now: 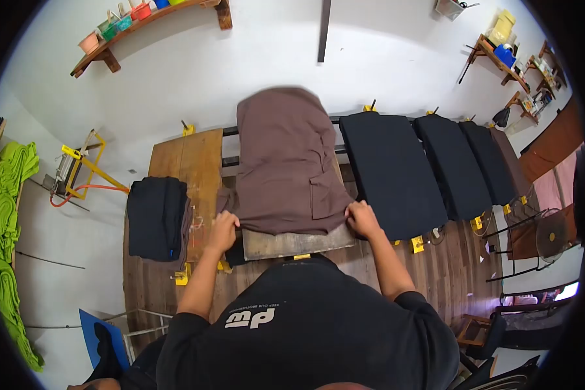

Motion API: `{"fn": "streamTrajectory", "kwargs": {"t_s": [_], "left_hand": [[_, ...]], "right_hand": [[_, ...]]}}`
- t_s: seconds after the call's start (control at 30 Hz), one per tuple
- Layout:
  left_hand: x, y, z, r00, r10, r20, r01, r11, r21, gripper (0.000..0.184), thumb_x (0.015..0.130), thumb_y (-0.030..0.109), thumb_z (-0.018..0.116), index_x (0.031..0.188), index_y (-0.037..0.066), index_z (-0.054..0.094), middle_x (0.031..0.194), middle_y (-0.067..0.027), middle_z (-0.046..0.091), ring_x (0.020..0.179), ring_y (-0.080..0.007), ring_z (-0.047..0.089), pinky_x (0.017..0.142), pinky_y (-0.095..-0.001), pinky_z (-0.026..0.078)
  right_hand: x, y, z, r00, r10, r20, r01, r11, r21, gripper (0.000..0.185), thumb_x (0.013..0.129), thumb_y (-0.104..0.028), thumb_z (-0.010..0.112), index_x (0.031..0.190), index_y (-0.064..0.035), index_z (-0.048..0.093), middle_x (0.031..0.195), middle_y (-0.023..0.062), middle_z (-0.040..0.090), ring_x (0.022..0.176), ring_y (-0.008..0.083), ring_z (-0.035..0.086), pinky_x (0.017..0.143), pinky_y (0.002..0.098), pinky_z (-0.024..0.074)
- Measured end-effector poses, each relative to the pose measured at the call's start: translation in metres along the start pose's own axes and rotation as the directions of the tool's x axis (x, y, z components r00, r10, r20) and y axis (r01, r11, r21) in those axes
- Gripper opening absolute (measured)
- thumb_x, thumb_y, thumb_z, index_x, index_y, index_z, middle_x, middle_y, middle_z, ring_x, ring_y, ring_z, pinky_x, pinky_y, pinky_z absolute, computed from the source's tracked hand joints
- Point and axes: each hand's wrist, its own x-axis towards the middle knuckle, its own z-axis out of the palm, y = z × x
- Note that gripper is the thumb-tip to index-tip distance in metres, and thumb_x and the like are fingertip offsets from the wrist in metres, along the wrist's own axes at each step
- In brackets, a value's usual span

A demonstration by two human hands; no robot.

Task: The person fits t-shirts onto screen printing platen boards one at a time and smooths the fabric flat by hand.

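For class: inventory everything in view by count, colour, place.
Middle garment: one, brown, middle board
Dark garments: three, black, right of that
Far garment: one, brown, right end
Folded stack: one, black and brown, left board
Green cloths: several, lime, left side
Tubs: several, mixed colours, upper-left shelf
Fan: one, grey, right
Panel: one, blue, lower left
Shirt: one, black, worn
Left hand: one, bare, middle garment's left edge
Right hand: one, bare, middle garment's right edge

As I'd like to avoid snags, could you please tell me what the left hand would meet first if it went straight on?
The left hand would probably meet the brown cloth first, whose edge it seems to grip; exact depth is unclear from this view.
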Motion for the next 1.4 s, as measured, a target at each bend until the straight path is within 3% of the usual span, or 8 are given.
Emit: {"fn": "streamTrajectory", "kwargs": {"t_s": [0.6,0.87,0.93,1.0,1.1,1.13,1.23,1.4], "left_hand": [[0.016,0.02,0.0,0.97,-0.037,-0.238,-0.004,0.985,-0.17,0.034,0.111,0.025,0.047,0.091,-0.002,0.055,0.086,-0.0226,0.056,0.085,-0.0421,0.057,0.078,-0.0492,0.045],[0.042,0.137,-0.223,0.897,-0.127,-0.423,-0.121,0.85,-0.513,0.054,0.109,0.045,0.051,0.074,0.005,0.041,0.068,-0.0011,0.035,0.063,-0.0136,0.037,0.057,-0.0321,0.029],[0.017,0.149,-0.276,0.902,0.206,-0.381,-0.428,0.547,-0.719,0.066,0.089,0.066,0.076,0.065,0.011,0.048,0.067,0.0001,0.051,0.055,-0.0152,0.048,0.049,-0.03,0.034],[0.043,0.152,-0.34,0.456,0.886,0.082,-0.536,0.347,-0.77,0.05,0.073,0.053,0.093,0.071,0.011,0.066,0.067,-0.0002,0.062,0.05,-0.018,0.058,0.044,-0.0277,0.038],[0.033,0.182,-0.363,0.706,0.664,0.246,-0.515,0.72,-0.465,0.035,0.078,0.034,0.093,0.075,0.008,0.07,0.07,-0.0024,0.065,0.059,-0.0216,0.063,0.049,-0.0299,0.043],[0.038,0.192,-0.358,0.869,0.472,0.149,-0.392,0.84,-0.375,0.023,0.085,0.022,0.085,0.077,0.007,0.069,0.072,-0.0038,0.066,0.064,-0.022,0.065,0.056,-0.0328,0.047],[0.098,0.168,-0.337,0.984,0.075,-0.159,-0.09,0.992,-0.087,0.024,0.096,0.02,0.071,0.09,-0.003,0.067,0.073,-0.0035,0.061,0.068,-0.0117,0.051,0.065,-0.0294,0.044],[0.227,0.097,-0.328,0.917,0.185,-0.354,-0.082,0.954,0.288,0.027,0.098,0.029,0.07,0.093,0.002,0.069,0.085,-0.0169,0.069,0.082,-0.0357,0.067,0.071,-0.0435,0.051]], "right_hand": [[-0.018,-0.028,-0.061,0.978,0.123,-0.168,-0.079,0.967,0.244,0.02,0.082,-0.015,0.077,0.09,-0.0028,0.063,0.075,0.0149,0.061,0.076,0.0352,0.062,0.071,0.0445,0.051],[-0.034,-0.116,-0.243,0.956,-0.054,-0.288,0.226,0.763,0.606,0.032,0.074,-0.015,0.083,0.073,-0.0042,0.053,0.071,0.0013,0.051,0.07,0.0146,0.049,0.066,0.031,0.0389],[-0.043,-0.13,-0.283,0.784,-0.385,-0.487,0.599,0.263,0.756,0.04,0.072,-0.022,0.091,0.065,-0.0092,0.055,0.062,0.0032,0.053,0.059,0.0214,0.05,0.068,0.0366,0.0423],[-0.033,-0.127,-0.33,0.331,-0.848,-0.415,0.562,-0.177,0.808,0.03,0.078,-0.017,0.094,0.069,-0.0071,0.066,0.062,0.0064,0.061,0.061,0.0236,0.066,0.067,0.0399,0.0578],[-0.029,-0.132,-0.347,0.422,-0.708,-0.566,0.556,-0.29,0.779,0.028,0.083,-0.014,0.089,0.067,-0.0065,0.067,0.058,0.0053,0.059,0.066,0.0216,0.066,0.06,0.0363,0.0648],[-0.05,-0.167,-0.324,0.725,-0.028,-0.688,0.683,-0.097,0.724,0.038,0.084,-0.017,0.089,0.066,-0.0083,0.057,0.062,0.0027,0.055,0.066,0.0179,0.06,0.055,0.0363,0.0628],[0.035,-0.133,-0.349,0.834,-0.112,-0.541,0.423,0.759,0.496,0.03,0.09,-0.017,0.08,0.081,-0.0074,0.054,0.076,-0.0056,0.046,0.072,0.0077,0.042,0.065,0.0235,0.0341],[0.191,-0.097,-0.366,0.826,-0.353,-0.44,0.285,0.934,-0.215,0.025,0.098,-0.028,0.074,0.091,-0.007,0.063,0.075,0.0104,0.068,0.069,0.0272,0.063,0.065,0.0392,0.0498]]}}
